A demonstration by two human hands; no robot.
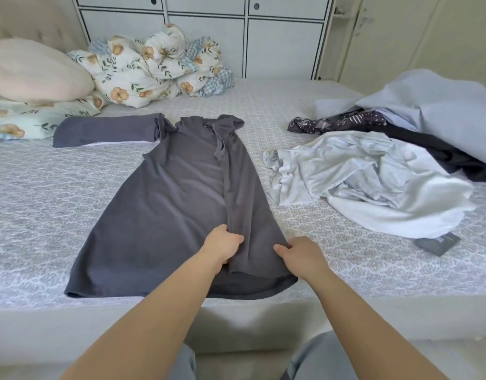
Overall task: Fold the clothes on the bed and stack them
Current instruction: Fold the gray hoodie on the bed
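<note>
Both hands, left hand [224, 246] and right hand [298, 253], pinch the grey dress [176, 204] with curled fingers on the patterned bed [44, 193] (white cabinets [208, 37] behind).

Soft even daylight, no hard shadows or glare; wide-angle bend at edges, slight softness overall, bed [58, 187] pattern washed pale.

Left hand [224, 246], right hand [298, 253]: curled, gripping.
</note>
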